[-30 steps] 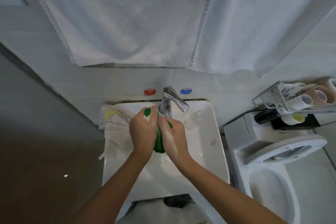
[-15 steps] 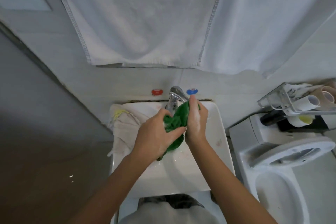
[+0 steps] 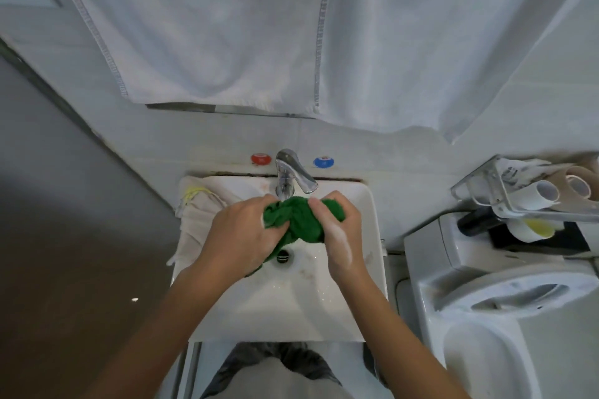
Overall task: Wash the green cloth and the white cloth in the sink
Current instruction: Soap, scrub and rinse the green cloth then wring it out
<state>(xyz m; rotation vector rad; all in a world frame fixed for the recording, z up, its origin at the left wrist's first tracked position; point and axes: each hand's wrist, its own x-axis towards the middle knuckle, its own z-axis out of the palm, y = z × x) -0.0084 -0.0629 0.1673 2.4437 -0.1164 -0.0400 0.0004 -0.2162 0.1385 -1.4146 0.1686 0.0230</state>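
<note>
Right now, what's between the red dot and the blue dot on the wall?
In the head view, the shiny tap stands between the red dot and the blue dot, rising from the back rim of the sink.

white tiled wall (image 3: 486, 100), big white towels (image 3: 210, 26) hung above, toilet (image 3: 486, 317) at right, dim brown floor (image 3: 64, 285) at left

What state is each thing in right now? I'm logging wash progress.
green cloth: bunched, gripped by both hands over the basin
white cloth: draped on the sink's left rim, untouched
left hand: gripping
right hand: gripping, soapy
toilet lid: raised
</note>
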